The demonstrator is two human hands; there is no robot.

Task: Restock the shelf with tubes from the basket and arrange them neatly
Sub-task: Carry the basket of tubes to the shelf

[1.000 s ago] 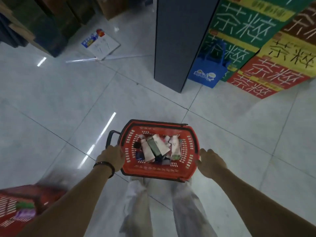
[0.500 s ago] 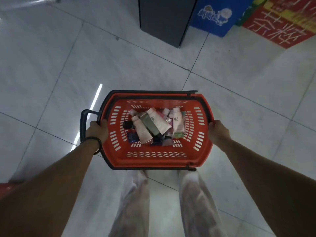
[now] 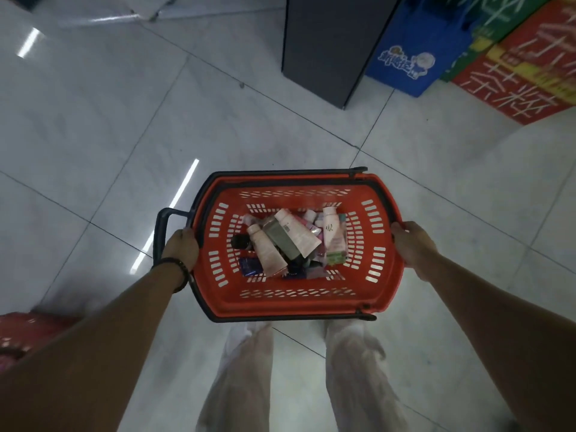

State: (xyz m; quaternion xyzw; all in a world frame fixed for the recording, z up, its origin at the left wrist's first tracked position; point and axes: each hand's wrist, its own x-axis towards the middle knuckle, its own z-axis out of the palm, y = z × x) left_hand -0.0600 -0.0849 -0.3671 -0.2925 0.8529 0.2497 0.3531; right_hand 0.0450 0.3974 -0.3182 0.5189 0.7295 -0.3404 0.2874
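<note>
Your left hand (image 3: 180,247) grips the left edge of the basket (image 3: 296,304), with the fingers curled over the rim. A dark wristband (image 3: 174,268) sits on that wrist. Your right hand (image 3: 411,244) grips the right edge the same way, fingers wrapped over the rim. The basket hangs level between both hands, above the floor (image 3: 93,135) and in front of your legs (image 3: 243,369).

The tubes (image 3: 293,241) lie in a loose pile at the centre of the basket bottom, crossing over one another. A white tube (image 3: 333,235) lies at the right side of the pile, cap toward the far edge. A pale pink tube (image 3: 268,254) lies at the left side, slanted, with a grey tube (image 3: 282,241) touching it. The smaller items beneath them are too dark to identify.

A black handle (image 3: 162,232) projects from the left edge, just beside your left hand. Thin black bails lie folded along the far and near edges.

On the floor beyond the basket stands a dark panel (image 3: 327,48). A blue bag (image 3: 408,57) stands just right of it, and red printed boxes (image 3: 514,85) lie further right. A second red basket (image 3: 18,332) shows at the lower left, partly hidden by your left arm.
</note>
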